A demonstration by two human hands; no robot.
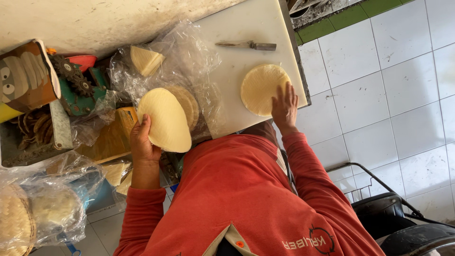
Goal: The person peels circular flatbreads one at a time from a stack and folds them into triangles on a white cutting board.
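Wafer rounds, pale yellow, are being handled one at a time: the left hand [143, 144] grips a single round wafer [166, 119] by its edge, lifted above a stack of wafers [187, 102] on crinkled clear plastic wrap [189, 57]; the right hand [284, 106] lies open and flat, holding nothing, fingertips on another wafer [259, 89] on the white worktop [246, 23]. The step looks like laying out — the lifted round would need bare board. Beyond: a metal tool [246, 45], a cartoon-printed brown carton [26, 78] far left.
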